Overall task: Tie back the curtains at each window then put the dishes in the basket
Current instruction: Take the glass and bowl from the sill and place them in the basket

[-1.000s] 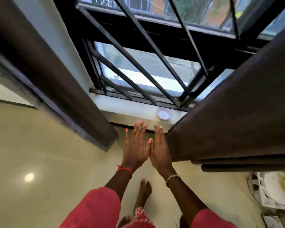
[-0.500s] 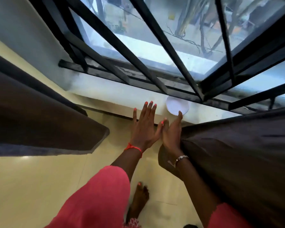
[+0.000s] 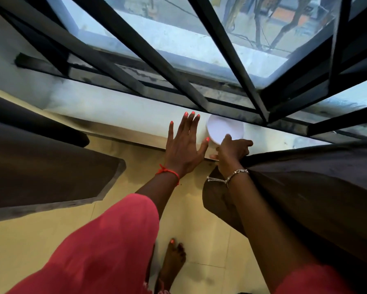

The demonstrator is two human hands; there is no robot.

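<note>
The right hand (image 3: 233, 150) is what has changed. A second ago it lay flat beside the left hand, clear of the cloth. Now its fingers are curled, and its grip looks clamped on the front edge of the right curtain (image 3: 316, 187), which bunches at the knuckles and folds under the wrist. The left hand (image 3: 183, 149) has spread wider. Its grip is apart and holds nothing, the fingers lie straight over the sill (image 3: 114, 111), and the thumb tip sits just beside the dish (image 3: 225, 129).

The view has also closed in on the window, so the bars (image 3: 148, 49) fill the top of the frame. The dish has not shifted (it sits on the sill against the lower rail, partly behind the right hand's knuckles).

For the task, I judge that the tie-back step at this window has begun on the right side: the cloth is caught but not yet gathered or fastened. No tie or hook shows. The left curtain (image 3: 40, 166) hangs loose, well apart from both hands. The dish is close enough to be knocked as the cloth is drawn aside. No basket is in view, so the dishes step comes later.
</note>
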